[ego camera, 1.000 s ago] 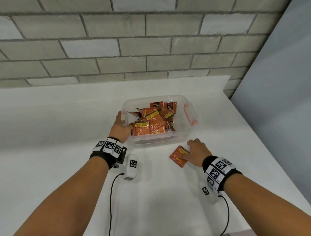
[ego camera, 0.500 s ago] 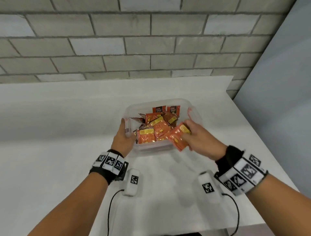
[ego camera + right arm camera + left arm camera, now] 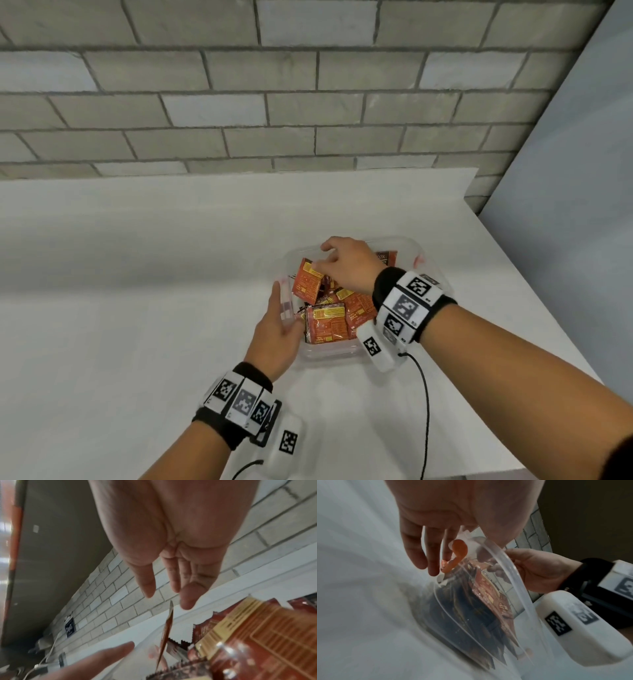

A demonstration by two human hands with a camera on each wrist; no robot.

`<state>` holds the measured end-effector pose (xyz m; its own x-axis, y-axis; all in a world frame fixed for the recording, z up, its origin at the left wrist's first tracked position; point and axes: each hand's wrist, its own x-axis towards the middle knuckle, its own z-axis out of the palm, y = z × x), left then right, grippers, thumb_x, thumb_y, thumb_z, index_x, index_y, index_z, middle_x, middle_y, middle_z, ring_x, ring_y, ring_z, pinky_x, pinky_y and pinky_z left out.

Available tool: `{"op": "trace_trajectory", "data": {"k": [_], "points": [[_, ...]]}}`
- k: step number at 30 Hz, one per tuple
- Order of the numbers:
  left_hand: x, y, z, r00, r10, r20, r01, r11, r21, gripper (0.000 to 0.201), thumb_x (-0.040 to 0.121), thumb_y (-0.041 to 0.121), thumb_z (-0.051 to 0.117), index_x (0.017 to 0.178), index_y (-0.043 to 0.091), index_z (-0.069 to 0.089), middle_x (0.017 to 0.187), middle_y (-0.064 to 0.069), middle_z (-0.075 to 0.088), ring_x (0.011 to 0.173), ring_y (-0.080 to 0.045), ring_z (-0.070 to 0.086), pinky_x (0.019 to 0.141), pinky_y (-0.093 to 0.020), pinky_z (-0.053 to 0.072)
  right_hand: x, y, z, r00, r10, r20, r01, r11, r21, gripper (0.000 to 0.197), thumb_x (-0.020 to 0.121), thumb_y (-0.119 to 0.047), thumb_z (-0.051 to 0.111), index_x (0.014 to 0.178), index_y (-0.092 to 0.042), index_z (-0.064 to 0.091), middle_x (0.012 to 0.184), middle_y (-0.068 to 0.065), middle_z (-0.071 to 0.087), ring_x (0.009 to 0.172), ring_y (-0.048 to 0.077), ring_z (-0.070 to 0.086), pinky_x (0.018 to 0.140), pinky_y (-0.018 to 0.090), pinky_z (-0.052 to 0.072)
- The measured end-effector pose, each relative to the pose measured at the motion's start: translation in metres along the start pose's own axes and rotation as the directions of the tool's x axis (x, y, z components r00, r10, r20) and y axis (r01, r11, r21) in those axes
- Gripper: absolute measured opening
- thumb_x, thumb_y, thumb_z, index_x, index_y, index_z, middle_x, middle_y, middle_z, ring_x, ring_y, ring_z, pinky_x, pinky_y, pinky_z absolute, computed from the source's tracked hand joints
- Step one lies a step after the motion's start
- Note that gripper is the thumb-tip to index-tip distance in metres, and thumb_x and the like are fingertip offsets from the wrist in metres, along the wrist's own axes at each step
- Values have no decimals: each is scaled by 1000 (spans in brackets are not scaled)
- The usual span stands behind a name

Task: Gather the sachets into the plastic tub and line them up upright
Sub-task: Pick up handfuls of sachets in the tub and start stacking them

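All sachets (image 3: 324, 318) seemed in the tub (image 3: 422, 247), mostly jumbled; right hand (image 3: 346, 265) spread above one, left hand (image 3: 278, 334) gripped the rim.

Lifted off the white table by the right hand (image 3: 346, 265), carried over the clear plastic tub (image 3: 426, 274), now stood on edge just under the straightened fingertips (image 3: 187, 599): the orange foil sachet (image 3: 307, 285).
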<state>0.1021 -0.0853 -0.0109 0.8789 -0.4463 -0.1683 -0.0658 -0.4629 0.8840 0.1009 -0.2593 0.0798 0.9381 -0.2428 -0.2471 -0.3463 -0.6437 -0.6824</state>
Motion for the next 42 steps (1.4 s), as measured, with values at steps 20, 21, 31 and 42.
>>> {"op": "trace_trajectory", "data": {"k": [20,21,31,42], "points": [[10,-13,-7,1000,3,-25,-8,985,-172,60,95,23,56,144,34,24,121,-1,54,98,-15,63,68,-13,48,17,-32,30,995,-86,43,96,945,-314,27,79,-6,70,103,-9,59,107,10,59,84,20,54,72,28,47],[11,-13,-8,1000,8,-24,-12,985,-173,61,94,23,57,144,34,24,120,-1,54,97,-14,63,67,-12,48,18,-34,31,995,-85,54,98,939,-331,27,78,-7,71,102,-8,59,107,10,59,83,20,53,70,28,46],[13,-14,-6,999,28,-22,-32,979,-199,59,94,20,58,142,32,25,111,4,53,90,-9,63,59,-8,46,19,-25,23,999,-28,16,32,943,-331,27,85,-10,66,111,-7,59,111,8,59,89,20,56,68,24,48],[12,-14,-8,1000,29,-9,-30,978,-205,62,92,23,60,142,34,24,111,7,53,88,-9,63,59,-8,46,31,-36,37,997,57,-49,-72,919,-389,22,91,-16,53,72,-7,45,77,4,49,69,18,49,47,22,34]]}}
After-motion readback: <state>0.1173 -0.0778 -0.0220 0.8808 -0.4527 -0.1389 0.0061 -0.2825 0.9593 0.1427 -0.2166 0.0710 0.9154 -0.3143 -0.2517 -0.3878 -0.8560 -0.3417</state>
